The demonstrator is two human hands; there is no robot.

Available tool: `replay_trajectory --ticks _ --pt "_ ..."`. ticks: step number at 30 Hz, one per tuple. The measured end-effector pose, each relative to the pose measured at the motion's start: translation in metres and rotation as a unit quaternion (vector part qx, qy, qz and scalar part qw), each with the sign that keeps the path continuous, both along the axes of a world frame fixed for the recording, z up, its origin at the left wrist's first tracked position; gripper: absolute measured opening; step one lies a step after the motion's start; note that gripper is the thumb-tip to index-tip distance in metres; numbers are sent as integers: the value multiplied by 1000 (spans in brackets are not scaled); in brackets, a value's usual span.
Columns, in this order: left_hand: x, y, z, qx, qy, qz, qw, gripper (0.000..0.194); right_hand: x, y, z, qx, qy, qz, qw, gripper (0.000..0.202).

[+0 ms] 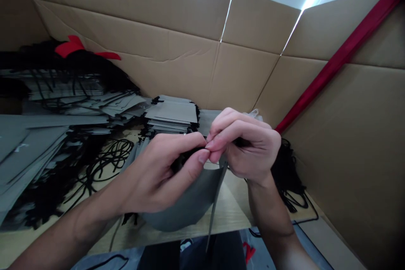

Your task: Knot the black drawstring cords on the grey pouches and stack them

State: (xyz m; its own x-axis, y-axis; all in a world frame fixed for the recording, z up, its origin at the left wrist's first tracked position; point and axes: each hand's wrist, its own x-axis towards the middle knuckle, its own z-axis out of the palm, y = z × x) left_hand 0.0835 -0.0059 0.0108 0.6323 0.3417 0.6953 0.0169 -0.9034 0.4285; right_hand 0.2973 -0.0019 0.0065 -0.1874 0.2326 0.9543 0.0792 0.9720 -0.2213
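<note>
Both of my hands are closed, with their fingertips pinched together in the middle of the view. My left hand (171,173) grips something black and cord-like (186,155), mostly hidden behind its thumb and fingers. Against it presses my right hand (247,143), its fingers curled round the same spot; a dark strand seems to run into its palm. Just below the fingertips hangs a curved grey sheet (186,206), its narrow edge toward me, its top partly covered by my hands. Exactly how cord and sheet are joined is hidden.
Behind my hands stands a stack of grey sheets (172,112) with black cord ends. More sheets (34,147) pile up at left, beside loose black cords (104,160). A black cord bundle (286,171) lies at right. Cardboard walls (177,50) enclose the wooden table (234,202).
</note>
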Motion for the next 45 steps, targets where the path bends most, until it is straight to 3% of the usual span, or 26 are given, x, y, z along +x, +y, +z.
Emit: replay_trajectory --ticks 5,16,20,25,31,36,40,43,45 --pt "1 -2 -3 38 0 39 999 19 -4 -1 -5 -48 10 11 999 21" --pt "-9 5 6 98 57 36 993 22 -6 7 -13 -132 2 99 986 21" --pt "-16 8 10 100 84 18 991 20 -5 9 -11 -135 -21 78 988 20" --pt "-21 12 13 -6 122 7 992 13 6 5 -3 -165 -27 43 985 15" --pt "-24 22 10 -45 87 69 993 22 23 -10 9 -117 -33 -74 990 20" --pt "-21 26 7 -63 71 92 991 26 24 -15 11 -105 -62 -69 990 20" --pt "-23 39 3 -120 -15 176 977 18 24 -26 15 -69 -154 -96 981 26" --pt "-32 60 2 -218 -181 277 918 20 23 -38 15 -16 -274 -129 953 58" --pt "-39 74 3 -232 -241 307 891 24 20 -41 13 -5 -313 -177 933 74"
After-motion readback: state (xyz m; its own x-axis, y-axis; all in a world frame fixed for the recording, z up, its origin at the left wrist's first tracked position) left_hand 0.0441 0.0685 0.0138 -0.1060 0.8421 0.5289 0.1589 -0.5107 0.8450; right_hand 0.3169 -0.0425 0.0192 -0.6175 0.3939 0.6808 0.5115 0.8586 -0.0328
